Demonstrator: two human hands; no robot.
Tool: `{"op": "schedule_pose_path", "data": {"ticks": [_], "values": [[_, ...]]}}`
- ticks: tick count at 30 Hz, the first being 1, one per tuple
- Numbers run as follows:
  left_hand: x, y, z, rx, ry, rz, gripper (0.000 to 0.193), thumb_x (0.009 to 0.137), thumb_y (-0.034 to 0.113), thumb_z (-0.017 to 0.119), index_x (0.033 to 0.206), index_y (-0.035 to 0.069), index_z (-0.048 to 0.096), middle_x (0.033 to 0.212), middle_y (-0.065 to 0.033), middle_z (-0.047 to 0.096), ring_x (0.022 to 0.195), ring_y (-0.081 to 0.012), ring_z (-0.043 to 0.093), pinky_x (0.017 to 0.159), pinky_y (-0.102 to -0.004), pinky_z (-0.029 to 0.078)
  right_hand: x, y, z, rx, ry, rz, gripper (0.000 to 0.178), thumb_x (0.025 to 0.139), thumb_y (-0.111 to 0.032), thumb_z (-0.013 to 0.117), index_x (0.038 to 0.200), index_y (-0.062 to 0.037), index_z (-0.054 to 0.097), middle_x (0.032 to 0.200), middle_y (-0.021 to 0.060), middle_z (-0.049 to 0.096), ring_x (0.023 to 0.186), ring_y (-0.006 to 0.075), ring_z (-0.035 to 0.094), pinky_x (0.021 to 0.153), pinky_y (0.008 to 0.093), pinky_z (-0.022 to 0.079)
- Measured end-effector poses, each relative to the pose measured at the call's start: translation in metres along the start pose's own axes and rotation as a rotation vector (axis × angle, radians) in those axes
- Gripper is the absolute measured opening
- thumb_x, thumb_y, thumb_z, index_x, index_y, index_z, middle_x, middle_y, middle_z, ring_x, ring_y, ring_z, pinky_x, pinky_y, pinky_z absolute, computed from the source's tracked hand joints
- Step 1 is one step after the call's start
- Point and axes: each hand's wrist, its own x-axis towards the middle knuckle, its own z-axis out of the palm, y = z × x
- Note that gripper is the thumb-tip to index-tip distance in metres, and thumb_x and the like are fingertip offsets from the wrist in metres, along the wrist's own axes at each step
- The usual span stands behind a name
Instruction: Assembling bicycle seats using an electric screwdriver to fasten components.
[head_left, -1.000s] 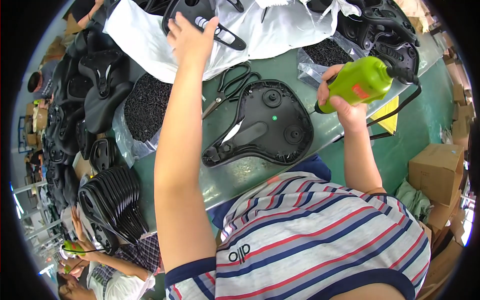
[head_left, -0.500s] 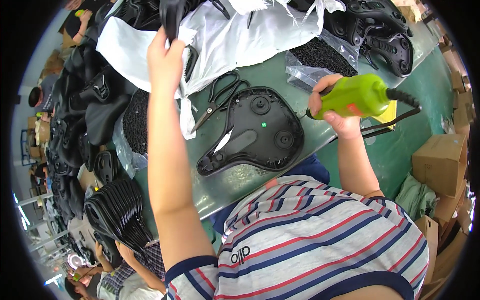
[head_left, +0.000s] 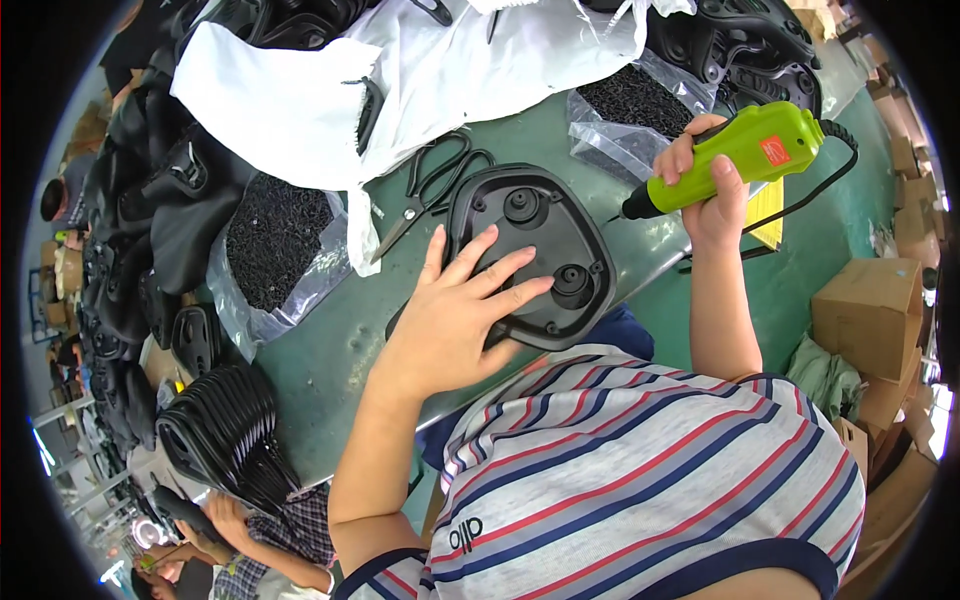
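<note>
My left hand (head_left: 440, 325) lies with fingers spread on a black plastic cover (head_left: 515, 255) that has two round bosses. The cover sits over a bicycle saddle (head_left: 397, 322) on the bench, hiding most of it. In my right hand (head_left: 708, 185) is a green electric screwdriver (head_left: 740, 150), held right of the saddle. Its thin bit points left toward the cover's edge without touching it. Black-handled scissors (head_left: 420, 190) lie beside the saddle, blades slightly parted. Screws in a clear bag (head_left: 640, 100) lie beyond the screwdriver.
Another bag of black screws (head_left: 270, 245) lies at the left, below a white sack (head_left: 290, 110). Saddles (head_left: 190, 215) and nested black covers (head_left: 225, 420) crowd the left side. Cardboard boxes (head_left: 865, 305) stand at the right. A co-worker's arms (head_left: 240, 525) show lower left.
My left hand has come down from the pile at the top onto the saddle, where the black cover now lies. My right hand has shifted slightly right and up with the screwdriver.
</note>
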Motion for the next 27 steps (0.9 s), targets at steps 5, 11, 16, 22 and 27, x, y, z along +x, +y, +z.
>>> {"op": "schedule_pose_path", "data": {"ticks": [5,11,16,22,27], "values": [[0.003,-0.007,0.014,-0.025,0.038,-0.061,0.069,0.062,0.049,0.069,0.124,0.025,0.051,0.135,-0.0014,0.042,0.132,-0.0287,0.028,0.106,-0.0567,0.011,0.001,0.001,0.000,0.000,0.001,-0.002,0.048,0.077,-0.034,0.064,0.104,0.0012,0.047,0.071,0.0078,0.049,0.063,0.0190,0.050,0.064,0.0338,0.043],[0.003,0.002,0.031,0.033,0.155,-0.168,0.057,0.070,0.050,0.063,0.123,0.029,0.052,0.134,0.0022,0.044,0.130,-0.0243,0.030,0.102,-0.0591,0.017,0.003,0.001,0.008,-0.038,-0.027,0.022,0.050,0.075,-0.035,0.066,0.104,0.0011,0.046,0.069,0.0081,0.049,0.063,0.0191,0.050,0.063,0.0328,0.042],[0.002,0.004,0.043,0.048,0.266,-0.142,0.048,0.076,0.044,0.061,0.120,0.024,0.055,0.131,-0.0002,0.048,0.128,-0.0226,0.034,0.097,-0.0568,0.024,0.004,-0.007,0.022,-0.078,-0.045,-0.051,0.045,0.077,-0.032,0.061,0.104,0.0012,0.045,0.069,0.0081,0.048,0.064,0.0190,0.049,0.064,0.0345,0.041],[0.005,0.013,0.042,-0.063,0.282,-0.061,0.047,0.078,0.040,0.061,0.119,0.019,0.054,0.127,-0.0027,0.050,0.127,-0.0227,0.037,0.098,-0.0590,0.023,0.037,-0.059,0.057,0.134,-0.382,-0.356,0.056,0.073,-0.047,0.061,0.110,-0.0063,0.051,0.072,0.0000,0.045,0.065,0.0133,0.043,0.067,0.0303,0.030],[-0.024,-0.034,0.025,-0.488,0.533,-0.147,0.018,0.080,0.014,0.062,0.096,0.009,0.066,0.095,-0.0060,0.065,0.094,-0.0217,0.059,0.085,-0.0367,0.044,0.054,-0.056,0.093,0.199,-0.827,-0.379,0.064,0.079,-0.052,0.057,0.119,-0.0046,0.043,0.080,0.0012,0.048,0.069,0.0144,0.048,0.069,0.0321,0.038]]}}
